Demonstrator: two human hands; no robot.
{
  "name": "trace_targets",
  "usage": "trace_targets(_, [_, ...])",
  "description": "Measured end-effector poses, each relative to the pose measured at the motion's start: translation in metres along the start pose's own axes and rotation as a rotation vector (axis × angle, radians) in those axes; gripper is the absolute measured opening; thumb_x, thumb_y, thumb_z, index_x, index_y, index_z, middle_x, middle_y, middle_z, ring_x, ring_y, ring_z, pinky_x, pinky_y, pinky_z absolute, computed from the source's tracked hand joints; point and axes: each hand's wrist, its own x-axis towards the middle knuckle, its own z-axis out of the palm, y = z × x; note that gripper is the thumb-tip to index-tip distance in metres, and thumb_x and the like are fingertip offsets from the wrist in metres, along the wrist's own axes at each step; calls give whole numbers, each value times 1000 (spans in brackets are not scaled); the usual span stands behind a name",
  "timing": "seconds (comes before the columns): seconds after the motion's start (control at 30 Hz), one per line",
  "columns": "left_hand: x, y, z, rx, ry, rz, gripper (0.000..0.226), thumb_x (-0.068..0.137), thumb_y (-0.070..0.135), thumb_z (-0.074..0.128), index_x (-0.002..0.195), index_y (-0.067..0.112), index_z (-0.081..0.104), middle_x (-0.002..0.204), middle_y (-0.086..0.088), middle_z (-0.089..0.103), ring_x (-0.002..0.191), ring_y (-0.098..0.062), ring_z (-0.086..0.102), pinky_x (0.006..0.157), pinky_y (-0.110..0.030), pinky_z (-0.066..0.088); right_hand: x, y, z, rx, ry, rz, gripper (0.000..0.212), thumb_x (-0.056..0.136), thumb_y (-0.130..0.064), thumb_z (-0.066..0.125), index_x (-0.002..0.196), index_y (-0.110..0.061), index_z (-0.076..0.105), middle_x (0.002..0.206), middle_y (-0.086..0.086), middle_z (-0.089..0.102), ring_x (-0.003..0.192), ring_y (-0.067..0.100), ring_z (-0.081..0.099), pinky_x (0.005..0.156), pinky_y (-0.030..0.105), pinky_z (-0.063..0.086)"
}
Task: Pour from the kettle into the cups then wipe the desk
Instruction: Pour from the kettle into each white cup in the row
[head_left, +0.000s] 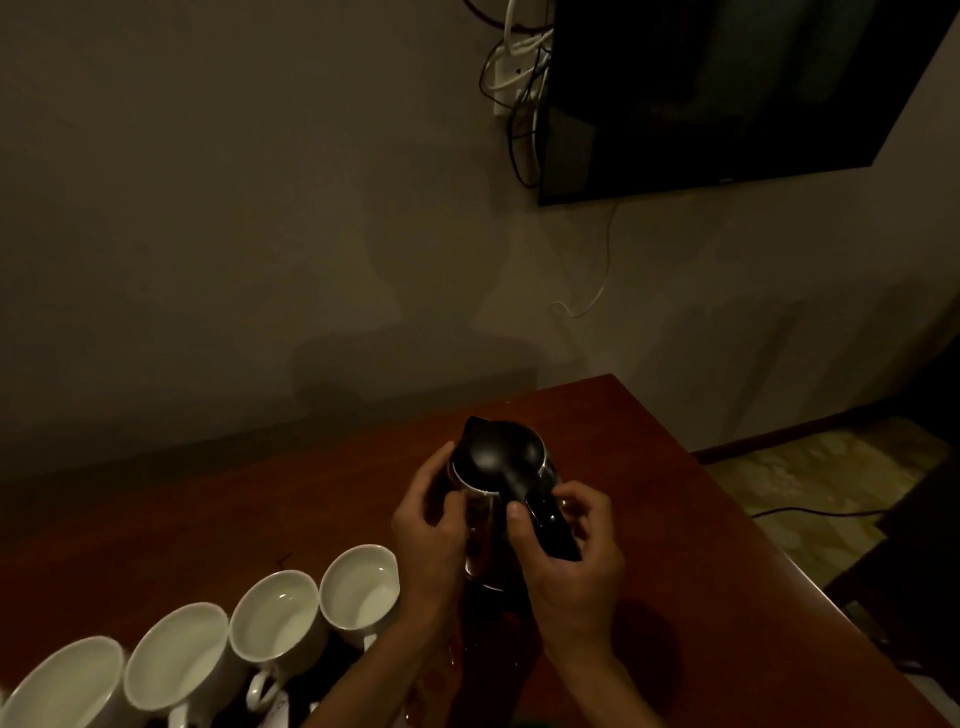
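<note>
A steel kettle with a black lid and black handle stands upright on the dark red-brown desk. My right hand is wrapped around the handle. My left hand presses against the kettle's left side. Several white cups stand in a diagonal row at the lower left; the nearest to the kettle is a cup, then another cup. Their insides look pale; I cannot tell whether they hold liquid. A few wet spots glint on the desk between my forearms.
The desk's right edge drops to a patterned floor. A wall-mounted dark screen hangs at the upper right with tangled cables beside it. A white cable trails down the wall behind the desk.
</note>
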Motion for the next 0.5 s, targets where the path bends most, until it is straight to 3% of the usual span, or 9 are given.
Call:
trace_targets(0.1, [0,-4,-2,-17,7,-1,43,97,0,56,132,23,63,129,5,67,119,-11,63,94,-35,57,-4,4,5,1,1,1,34,71,-50,73,97,-55,52,102,-22,62,86,7,70,63,29,61])
trace_targets(0.27, [-3,-9,-4,-12,-4,-3,47,87,22,55,133,27,62,131,10,65,122,-10,61,98,-42,55,-11,12,8,-5,22,6,37,70,-52,73,98,-56,50,104,-24,59,89,7,68,62,28,61])
trace_targets(0.5, [-1,-11,1,17,-1,7,46,88,21,55,132,30,63,131,11,66,123,-10,60,100,-45,54,-10,15,6,-18,52,56,37,70,-54,72,99,-54,49,95,-11,64,82,10,69,61,28,59])
